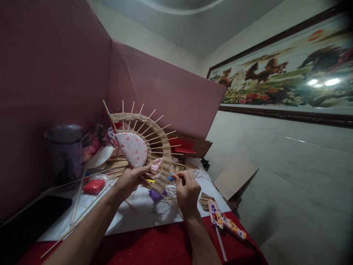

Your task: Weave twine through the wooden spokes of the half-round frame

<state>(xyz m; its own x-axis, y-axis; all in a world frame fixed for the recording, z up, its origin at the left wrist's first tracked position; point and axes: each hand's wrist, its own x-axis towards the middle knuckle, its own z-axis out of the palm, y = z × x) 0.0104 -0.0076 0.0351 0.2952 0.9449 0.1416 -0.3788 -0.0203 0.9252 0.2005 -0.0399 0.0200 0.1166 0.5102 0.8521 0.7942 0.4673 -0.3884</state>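
Observation:
A half-round woven fan (pixel 167 154) stands tilted up over the table, with thin wooden sticks spreading out past its tan woven band. At its centre is a white half-disc (pixel 134 149) with small pink-red marks. My left hand (pixel 134 178) is closed around the fan's lower part, thumb on the near face. Beside the lower end of the band, my right hand (pixel 187 189) is closed in a pinch; what lies between its fingertips is too small to tell. Thin strands hang below the fan near this hand.
A patterned glue gun (pixel 224 221) lies at the right table edge. On the left are a dark phone (pixel 41 217), a lidded purple tumbler (pixel 66 154), a red packet (pixel 94 186) and loose sticks (pixel 62 237). A purple packet (pixel 157 195) lies under the fan. Pink panels (pixel 165 88) stand behind.

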